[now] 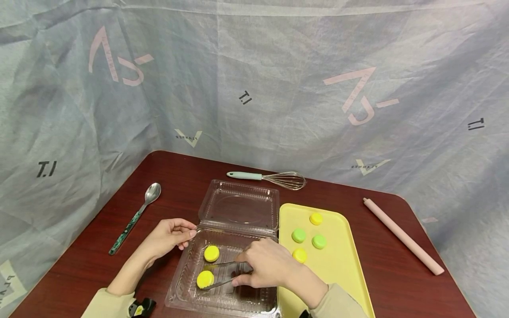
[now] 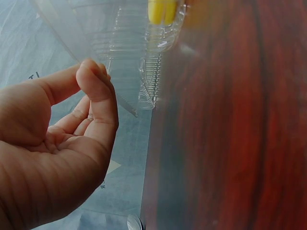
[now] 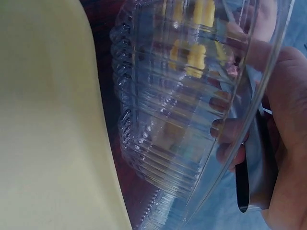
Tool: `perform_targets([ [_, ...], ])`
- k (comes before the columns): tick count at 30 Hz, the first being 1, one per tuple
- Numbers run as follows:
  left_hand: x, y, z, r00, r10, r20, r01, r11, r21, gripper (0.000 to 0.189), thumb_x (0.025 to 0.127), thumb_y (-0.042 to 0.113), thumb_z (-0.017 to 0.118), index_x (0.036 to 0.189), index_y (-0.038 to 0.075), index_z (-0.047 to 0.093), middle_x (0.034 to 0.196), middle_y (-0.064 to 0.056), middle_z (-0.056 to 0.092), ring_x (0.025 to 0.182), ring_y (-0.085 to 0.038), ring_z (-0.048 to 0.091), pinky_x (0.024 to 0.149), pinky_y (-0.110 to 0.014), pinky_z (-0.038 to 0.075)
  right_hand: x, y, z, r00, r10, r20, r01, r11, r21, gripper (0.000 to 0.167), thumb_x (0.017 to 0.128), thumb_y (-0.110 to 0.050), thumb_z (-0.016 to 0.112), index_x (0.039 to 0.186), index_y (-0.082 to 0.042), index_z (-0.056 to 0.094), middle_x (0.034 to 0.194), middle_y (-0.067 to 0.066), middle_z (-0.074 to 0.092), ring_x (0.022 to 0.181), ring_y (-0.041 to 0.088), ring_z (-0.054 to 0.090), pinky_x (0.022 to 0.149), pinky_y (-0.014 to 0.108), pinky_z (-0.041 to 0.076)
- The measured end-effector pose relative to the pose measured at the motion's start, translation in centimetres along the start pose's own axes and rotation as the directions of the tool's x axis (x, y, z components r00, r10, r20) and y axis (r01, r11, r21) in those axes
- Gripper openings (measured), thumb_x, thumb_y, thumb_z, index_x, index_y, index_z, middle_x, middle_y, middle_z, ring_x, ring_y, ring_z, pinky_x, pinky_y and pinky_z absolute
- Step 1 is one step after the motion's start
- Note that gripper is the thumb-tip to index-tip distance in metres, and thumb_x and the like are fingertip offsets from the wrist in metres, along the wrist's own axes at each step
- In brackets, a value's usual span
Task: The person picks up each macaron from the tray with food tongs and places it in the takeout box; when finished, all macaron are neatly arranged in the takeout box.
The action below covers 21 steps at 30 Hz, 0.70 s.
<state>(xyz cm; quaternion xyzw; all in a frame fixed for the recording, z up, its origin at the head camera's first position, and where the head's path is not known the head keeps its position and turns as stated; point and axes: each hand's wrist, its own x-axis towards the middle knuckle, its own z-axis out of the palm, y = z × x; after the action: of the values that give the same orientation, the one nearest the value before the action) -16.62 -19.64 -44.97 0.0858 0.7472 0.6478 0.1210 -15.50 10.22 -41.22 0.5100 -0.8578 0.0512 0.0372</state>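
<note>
R hand (image 1: 264, 265): fingers pinch the tongs (image 1: 222, 283); prob. held by the arms for fine control of the tips.
Tongs: inside the clear box (image 1: 226, 300), by mid near edge of the counter (image 1: 175, 176); long axis approx. side to side, tips pointing twd left edge, one either side of the nearer yellow macaron (image 1: 205, 279). Squeezing it or not, we can't tell.
L hand (image 1: 172, 238): thumb + index pinch the box rim at far-left corner, by the hinge; we'd guess to stop light plastic sliding.
Box: lid open twd far edge, prob. for access from above; 2nd yellow macaron (image 1: 211, 253) lies in base.
Tray (image 1: 334, 274): just right of box, long axis near-to-far; 2 green macarons (image 1: 298, 235) + 2 yellow on it, prob. close for short reach.
</note>
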Motion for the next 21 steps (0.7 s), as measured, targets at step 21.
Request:
perform_targets([
  [21, -0.03, 0.04, 0.01, 1.000, -0.014, -0.009, 0.014, 1.000, 0.013, 0.029, 0.095, 0.004, 0.066, 0.114, -0.017, 0.060, 0.082, -0.007, 0.062, 0.065, -0.013, 0.058, 0.060, -0.023, 0.053, -0.40, 0.06, -0.32, 0.998, 0.062, 0.033, -0.063, 0.998, 0.018, 0.038, 0.081, -0.062, 0.073, 0.093, -0.026, 0.076, 0.056, -0.021, 0.035, 0.046, -0.004, 0.026, 0.041, 0.016, 0.024],
])
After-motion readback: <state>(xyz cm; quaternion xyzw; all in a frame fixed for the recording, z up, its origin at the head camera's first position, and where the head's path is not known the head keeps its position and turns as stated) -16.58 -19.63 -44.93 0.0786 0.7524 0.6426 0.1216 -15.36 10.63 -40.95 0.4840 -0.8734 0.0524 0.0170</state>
